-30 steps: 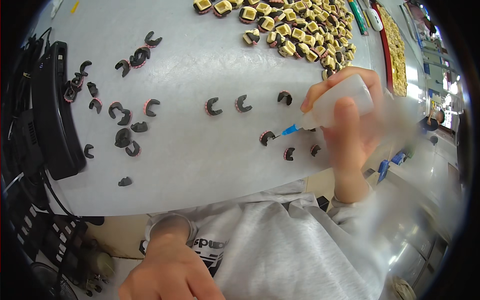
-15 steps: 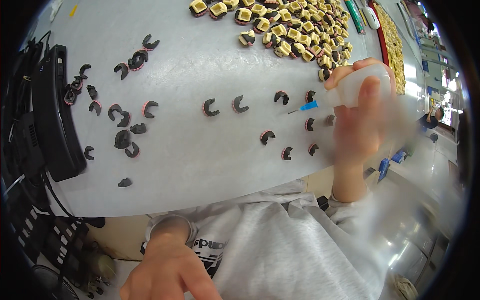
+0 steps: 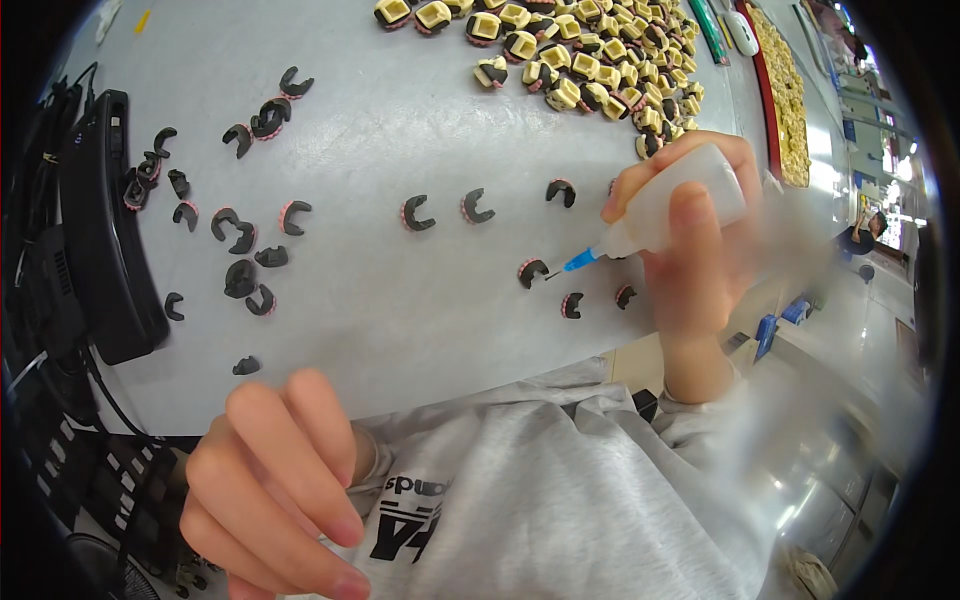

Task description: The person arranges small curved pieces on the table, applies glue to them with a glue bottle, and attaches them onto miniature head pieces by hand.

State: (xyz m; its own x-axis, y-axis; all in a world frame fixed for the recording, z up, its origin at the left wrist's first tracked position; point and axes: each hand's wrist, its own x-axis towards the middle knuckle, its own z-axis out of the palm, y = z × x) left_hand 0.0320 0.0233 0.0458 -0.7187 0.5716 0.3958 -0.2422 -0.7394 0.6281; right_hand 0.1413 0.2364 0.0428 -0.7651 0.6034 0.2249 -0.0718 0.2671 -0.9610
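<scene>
My right hand (image 3: 690, 240) is wrapped round a translucent white squeeze bottle (image 3: 715, 180). The bottle tilts down to the left and ends in a blue needle tip (image 3: 580, 261). Its thin needle points at the inner side of a black C-shaped piece with a pink scalloped edge (image 3: 530, 273); I cannot tell whether they touch. Two similar pieces (image 3: 571, 306) (image 3: 625, 296) lie closer to me, beside the right hand. In front of my body hovers my left hand (image 3: 270, 490), fingers loosely bent and apart, with nothing seen in it.
More black C-shaped pieces (image 3: 416, 213) are spread over the grey table (image 3: 400, 310), several clustered at left. A heap of cream-and-black pieces (image 3: 600, 60) covers the far side. A black box-shaped device (image 3: 110, 230) with cables stands at left. A red-edged tray (image 3: 790, 110) sits far right.
My right hand has brought the bottle left and toward me, so the needle is now at a black piece. My left hand has risen from the lower edge, up and to the left.
</scene>
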